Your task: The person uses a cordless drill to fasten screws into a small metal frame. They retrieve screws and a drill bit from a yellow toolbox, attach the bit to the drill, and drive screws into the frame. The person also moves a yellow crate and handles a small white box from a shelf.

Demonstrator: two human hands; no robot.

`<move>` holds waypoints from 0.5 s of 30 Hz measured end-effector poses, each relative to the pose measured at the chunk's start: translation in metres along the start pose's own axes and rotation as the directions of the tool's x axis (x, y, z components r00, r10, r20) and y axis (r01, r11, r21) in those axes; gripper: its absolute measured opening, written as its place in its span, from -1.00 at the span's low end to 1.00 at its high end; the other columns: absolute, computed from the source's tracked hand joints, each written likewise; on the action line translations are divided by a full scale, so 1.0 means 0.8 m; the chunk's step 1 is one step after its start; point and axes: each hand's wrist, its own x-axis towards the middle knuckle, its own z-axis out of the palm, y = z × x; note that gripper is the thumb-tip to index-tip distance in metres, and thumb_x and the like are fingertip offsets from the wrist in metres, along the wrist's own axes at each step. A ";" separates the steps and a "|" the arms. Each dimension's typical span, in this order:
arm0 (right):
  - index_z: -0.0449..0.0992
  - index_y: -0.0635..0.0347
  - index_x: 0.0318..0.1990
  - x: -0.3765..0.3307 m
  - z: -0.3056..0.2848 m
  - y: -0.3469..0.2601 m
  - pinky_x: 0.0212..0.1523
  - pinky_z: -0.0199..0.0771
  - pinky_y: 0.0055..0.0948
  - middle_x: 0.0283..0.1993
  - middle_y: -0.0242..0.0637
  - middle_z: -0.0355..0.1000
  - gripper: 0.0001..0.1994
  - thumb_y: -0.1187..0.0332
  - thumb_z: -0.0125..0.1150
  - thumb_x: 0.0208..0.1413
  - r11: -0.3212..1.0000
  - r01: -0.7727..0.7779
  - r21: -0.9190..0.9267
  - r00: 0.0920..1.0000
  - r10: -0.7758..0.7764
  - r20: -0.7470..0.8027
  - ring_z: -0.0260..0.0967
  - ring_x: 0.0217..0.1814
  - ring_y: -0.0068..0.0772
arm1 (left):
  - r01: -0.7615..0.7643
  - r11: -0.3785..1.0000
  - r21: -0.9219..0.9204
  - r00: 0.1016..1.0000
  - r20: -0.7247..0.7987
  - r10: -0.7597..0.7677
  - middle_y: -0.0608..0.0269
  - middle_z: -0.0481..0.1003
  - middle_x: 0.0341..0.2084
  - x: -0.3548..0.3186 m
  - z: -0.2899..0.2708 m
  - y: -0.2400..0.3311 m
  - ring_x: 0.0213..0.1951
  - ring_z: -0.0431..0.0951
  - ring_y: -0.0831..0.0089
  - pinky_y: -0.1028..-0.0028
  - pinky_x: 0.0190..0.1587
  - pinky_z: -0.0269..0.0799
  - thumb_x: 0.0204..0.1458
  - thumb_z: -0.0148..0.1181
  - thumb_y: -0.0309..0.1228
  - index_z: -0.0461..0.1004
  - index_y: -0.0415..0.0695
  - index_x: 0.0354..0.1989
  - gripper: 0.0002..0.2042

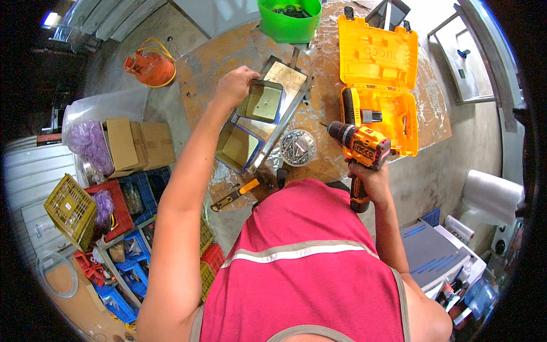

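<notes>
My left hand (236, 86) is closed on the far left rim of a dark blue, open rectangular box (266, 101) with a pale inside. A second box of the same kind (238, 139) stands against it on the near side. Both rest by a wooden board with metal edges (286, 77). In my right hand (373, 178) is a yellow and black cordless drill (364, 142), its bit pointing left across the table. Between drill and boxes sits a clear round tub of screws or similar small metal parts (298, 148). A yellow and black utility knife (236, 194) lies near the table edge.
An open yellow drill case (378, 54) lies right of the board. At the far edge stands a green bucket (289, 23). Left on the floor are an orange gas cylinder (151, 67), a cardboard box (139, 145) and crates (71, 211). A grey-topped cabinet (430, 253) stands lower right.
</notes>
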 end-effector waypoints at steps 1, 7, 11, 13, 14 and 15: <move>0.50 0.26 0.05 0.000 0.000 0.002 -0.30 0.60 -0.42 -0.16 -0.30 0.57 -0.58 0.64 0.31 -0.04 1.000 -0.017 -0.009 1.000 0.017 -0.002 0.53 -0.28 -0.46 | -0.028 0.999 -0.028 0.999 -0.019 0.027 0.02 0.50 0.11 0.003 0.003 0.004 0.12 0.53 0.03 0.16 0.13 0.48 0.24 0.12 -0.32 0.48 -0.07 0.22 -0.62; 0.52 0.26 0.04 0.000 -0.005 0.017 -0.27 0.59 -0.44 -0.15 -0.31 0.58 -0.58 0.61 0.35 -0.05 0.998 -0.007 0.059 0.998 0.010 -0.061 0.53 -0.25 -0.48 | 0.317 0.945 0.075 0.931 -0.214 -0.296 -0.31 0.23 0.31 -0.063 0.026 0.084 0.32 0.28 -0.27 -0.10 0.34 0.20 0.04 0.35 0.11 0.04 -0.07 0.52 -0.05; 0.54 0.26 0.01 0.006 -0.007 0.022 -0.30 0.61 -0.42 -0.16 -0.32 0.58 -0.61 0.60 0.35 -0.04 0.996 -0.026 0.080 0.997 0.032 -0.074 0.53 -0.27 -0.48 | 0.424 0.890 0.169 0.906 -0.089 -0.414 -0.38 0.16 0.34 -0.098 0.037 0.121 0.35 0.23 -0.28 -0.08 0.34 0.22 -0.22 0.54 0.17 -0.09 -0.09 0.54 0.22; 0.54 0.26 0.00 0.009 -0.008 0.020 -0.32 0.61 -0.42 -0.17 -0.34 0.57 -0.63 0.60 0.34 -0.03 0.997 0.027 0.073 0.999 -0.025 -0.039 0.52 -0.30 -0.48 | 0.438 0.897 0.065 0.899 -0.040 -0.436 -0.40 0.16 0.33 -0.099 0.034 0.108 0.35 0.22 -0.29 -0.07 0.35 0.21 -0.27 0.57 0.15 -0.15 -0.10 0.56 0.28; 0.54 0.26 -0.01 0.010 -0.008 0.019 -0.32 0.61 -0.42 -0.18 -0.34 0.57 -0.64 0.60 0.33 -0.02 0.996 0.030 0.083 0.999 -0.028 -0.036 0.52 -0.31 -0.48 | 0.400 0.916 0.000 0.916 -0.015 -0.400 -0.40 0.15 0.34 -0.100 0.031 0.098 0.35 0.21 -0.29 -0.07 0.37 0.20 -0.26 0.58 0.11 -0.23 -0.10 0.57 0.31; 0.54 0.25 -0.01 0.009 -0.008 0.017 -0.32 0.60 -0.42 -0.18 -0.35 0.57 -0.64 0.60 0.33 -0.02 0.995 0.014 0.094 0.999 -0.011 -0.039 0.51 -0.31 -0.48 | 0.388 0.922 0.002 0.922 -0.007 -0.388 -0.37 0.16 0.34 -0.103 0.030 0.088 0.35 0.22 -0.28 -0.07 0.37 0.19 -0.26 0.57 0.13 -0.21 -0.11 0.57 0.30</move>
